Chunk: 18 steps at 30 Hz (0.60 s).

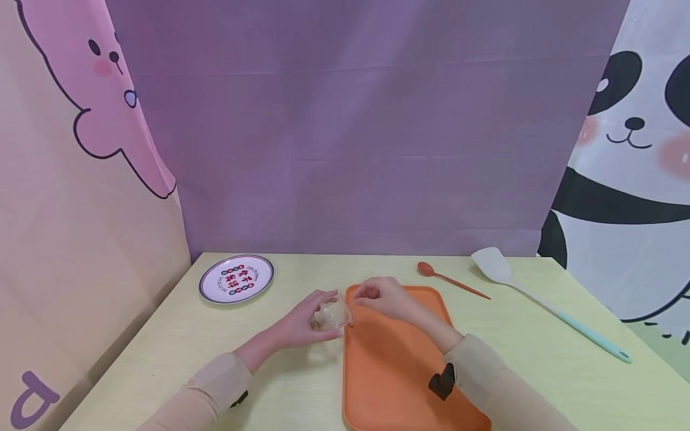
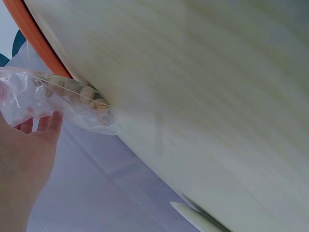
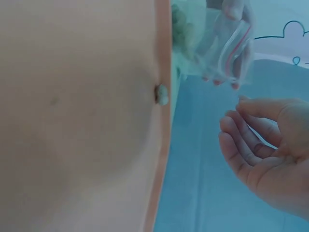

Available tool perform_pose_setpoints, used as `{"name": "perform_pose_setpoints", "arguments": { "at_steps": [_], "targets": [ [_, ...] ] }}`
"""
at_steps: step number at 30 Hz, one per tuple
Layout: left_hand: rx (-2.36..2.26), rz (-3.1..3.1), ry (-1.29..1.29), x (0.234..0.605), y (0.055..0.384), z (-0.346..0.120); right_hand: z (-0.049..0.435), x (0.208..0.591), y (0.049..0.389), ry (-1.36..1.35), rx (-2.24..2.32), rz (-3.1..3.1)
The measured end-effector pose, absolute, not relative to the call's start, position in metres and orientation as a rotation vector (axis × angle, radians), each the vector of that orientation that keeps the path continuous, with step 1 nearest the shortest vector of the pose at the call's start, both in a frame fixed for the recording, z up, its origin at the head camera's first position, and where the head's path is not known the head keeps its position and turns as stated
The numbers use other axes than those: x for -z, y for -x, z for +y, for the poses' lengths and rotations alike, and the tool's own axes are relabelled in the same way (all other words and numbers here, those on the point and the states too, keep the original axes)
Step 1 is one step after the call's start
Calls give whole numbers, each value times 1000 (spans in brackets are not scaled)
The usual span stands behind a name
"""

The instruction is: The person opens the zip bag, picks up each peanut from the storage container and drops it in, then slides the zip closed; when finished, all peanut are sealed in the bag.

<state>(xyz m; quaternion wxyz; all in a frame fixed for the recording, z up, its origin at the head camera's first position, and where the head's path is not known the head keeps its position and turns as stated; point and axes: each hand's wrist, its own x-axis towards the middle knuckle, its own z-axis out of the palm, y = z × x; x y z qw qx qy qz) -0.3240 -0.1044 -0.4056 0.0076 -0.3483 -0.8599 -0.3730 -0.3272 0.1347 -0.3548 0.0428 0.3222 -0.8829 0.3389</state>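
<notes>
My left hand (image 1: 306, 322) grips a clear plastic zip bag (image 1: 335, 312) beside the tray's left edge, its mouth turned toward the tray. Small pale brownish pieces (image 2: 94, 99) lie bunched at the bag's bottom end. Over the far left part of the orange tray (image 1: 396, 359) hovers my right hand (image 1: 389, 297). Its fingers are loosely bent, thumb close to the index finger, and nothing shows between them in the right wrist view. One small whitish piece (image 3: 162, 94) sits at the tray's rim, below the bag's mouth.
A round white plate (image 1: 236, 279) with red lettering lies at the back left of the table. Behind the tray to the right are an orange-red spoon (image 1: 453, 280) and a long white spatula (image 1: 539, 296) with a teal handle. A purple cloth (image 1: 350, 131) hangs behind the table.
</notes>
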Motion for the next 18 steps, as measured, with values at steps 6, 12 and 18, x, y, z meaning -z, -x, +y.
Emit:
{"name": "perform_pose_setpoints", "arguments": {
  "at_steps": [6, 12, 18],
  "targets": [
    [1174, -2680, 1087, 405, 324, -105, 137, 363, 337, -965, -996, -2742],
    [1187, -2676, 1089, 405, 325, -105, 138, 375, 344, -1001, -1044, -2828],
    [1203, -2663, 1098, 408, 326, -106, 136, 380, 344, -1132, -1054, -2871]
  ]
}}
